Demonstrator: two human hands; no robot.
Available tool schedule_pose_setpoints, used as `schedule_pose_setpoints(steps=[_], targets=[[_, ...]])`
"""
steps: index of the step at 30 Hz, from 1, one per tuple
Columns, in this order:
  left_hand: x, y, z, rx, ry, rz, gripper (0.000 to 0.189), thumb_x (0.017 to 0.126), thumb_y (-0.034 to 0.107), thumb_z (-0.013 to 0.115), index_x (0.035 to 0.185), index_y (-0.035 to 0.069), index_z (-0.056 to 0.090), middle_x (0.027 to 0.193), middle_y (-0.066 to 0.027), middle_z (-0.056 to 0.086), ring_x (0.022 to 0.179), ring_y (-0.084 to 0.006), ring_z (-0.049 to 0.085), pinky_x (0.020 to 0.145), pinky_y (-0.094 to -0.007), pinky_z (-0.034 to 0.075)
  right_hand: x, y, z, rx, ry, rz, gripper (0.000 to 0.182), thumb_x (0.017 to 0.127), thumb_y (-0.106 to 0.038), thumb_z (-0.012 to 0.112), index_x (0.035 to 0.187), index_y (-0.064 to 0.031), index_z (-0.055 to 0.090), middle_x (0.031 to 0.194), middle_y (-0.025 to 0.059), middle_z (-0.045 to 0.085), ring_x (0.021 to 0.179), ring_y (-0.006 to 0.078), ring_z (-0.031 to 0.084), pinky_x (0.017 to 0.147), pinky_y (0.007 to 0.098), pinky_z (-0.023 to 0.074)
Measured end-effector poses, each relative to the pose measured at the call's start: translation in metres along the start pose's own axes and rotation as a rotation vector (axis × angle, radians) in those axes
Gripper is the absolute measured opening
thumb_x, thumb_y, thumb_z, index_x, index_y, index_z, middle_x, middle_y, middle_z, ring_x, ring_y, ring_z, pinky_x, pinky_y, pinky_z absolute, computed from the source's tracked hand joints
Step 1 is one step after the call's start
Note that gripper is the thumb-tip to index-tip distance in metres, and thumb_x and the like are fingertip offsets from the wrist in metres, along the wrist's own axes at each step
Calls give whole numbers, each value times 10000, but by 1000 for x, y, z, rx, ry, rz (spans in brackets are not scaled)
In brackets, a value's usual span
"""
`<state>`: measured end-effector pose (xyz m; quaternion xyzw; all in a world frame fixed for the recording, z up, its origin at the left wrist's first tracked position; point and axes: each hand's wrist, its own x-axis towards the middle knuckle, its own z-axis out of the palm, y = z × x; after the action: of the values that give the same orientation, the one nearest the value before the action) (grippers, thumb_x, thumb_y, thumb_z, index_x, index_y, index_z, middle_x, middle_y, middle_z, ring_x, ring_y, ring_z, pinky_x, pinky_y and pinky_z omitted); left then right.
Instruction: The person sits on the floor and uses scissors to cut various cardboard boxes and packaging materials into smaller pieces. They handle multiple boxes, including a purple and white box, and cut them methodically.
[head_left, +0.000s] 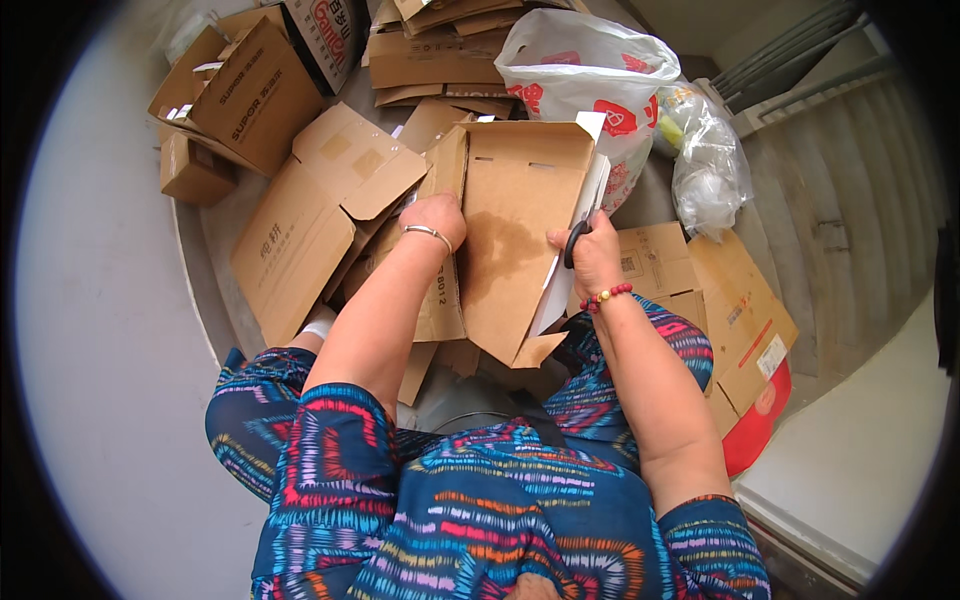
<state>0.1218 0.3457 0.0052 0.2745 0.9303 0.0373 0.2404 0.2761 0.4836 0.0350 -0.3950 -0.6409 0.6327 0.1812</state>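
An opened cardboard box (517, 195) with a dark brown stain on its panel stands before me, between my knees. My left hand (439, 217), a silver bangle at its wrist, is closed on the box's left side panel; its fingertips are hidden. My right hand (600, 255), wearing a red bead bracelet, grips black-handled scissors (574, 244) at the right side of the box. The thumb lies close to the stained panel, and the blades are mostly hidden. White board (553, 300) shows along that right edge.
Flattened cardboard (300, 240) leans at the left, below an open carton (251, 94). Stacked cardboard (435, 60) stands behind. A white plastic bag (585, 82) with red print and a clear bag (709, 172) sit back right, beside descending stairs (840, 202). More flat cardboard (739, 307) lies right.
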Motion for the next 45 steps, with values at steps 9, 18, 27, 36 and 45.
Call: schedule_pose_setpoints(steps=[9, 18, 27, 36, 45], targets=[[-13, -29, 3, -415, 312, -44, 181, 794, 101, 441, 849, -2, 579, 857, -222, 597, 835, -375, 564, 738, -422, 456, 26, -21, -13, 19, 363, -204, 329, 566, -47, 716, 807, 37, 507, 696, 66, 546, 590, 154, 518, 529, 284, 437], [-19, -25, 40, -664, 518, -65, 150, 789, 124, 483, 814, -3, 559, 795, -219, 586, 788, -382, 560, 700, -438, 447, 13, -52, 2, 33, 291, -308, 357, 572, -57, 739, 843, 49, 531, 709, 62, 558, 605, 138, 513, 550, 267, 437], [-25, -11, 34, -573, 526, -44, 143, 788, 117, 493, 839, 5, 567, 804, -212, 588, 782, -378, 559, 689, -423, 450, 15, -84, -7, 258, 203, -161, 262, 613, 15, 705, 760, -8, 490, 677, 54, 543, 572, 117, 497, 552, 255, 431], [-16, -34, 31, -658, 581, -1, 138, 769, 104, 513, 833, 1, 578, 796, -212, 589, 777, -370, 564, 699, -409, 451, 12, -10, -10, 146, 328, -306, 312, 637, 5, 715, 807, -22, 455, 713, 13, 484, 606, 100, 469, 552, 239, 417], [-14, -53, 39, -646, 659, -142, 180, 778, 132, 518, 883, 13, 602, 787, -187, 613, 761, -340, 590, 697, -394, 457, -21, -9, -14, 376, 176, -166, 350, 655, 44, 681, 921, -16, 463, 787, 37, 513, 669, 131, 523, 624, 255, 443]])
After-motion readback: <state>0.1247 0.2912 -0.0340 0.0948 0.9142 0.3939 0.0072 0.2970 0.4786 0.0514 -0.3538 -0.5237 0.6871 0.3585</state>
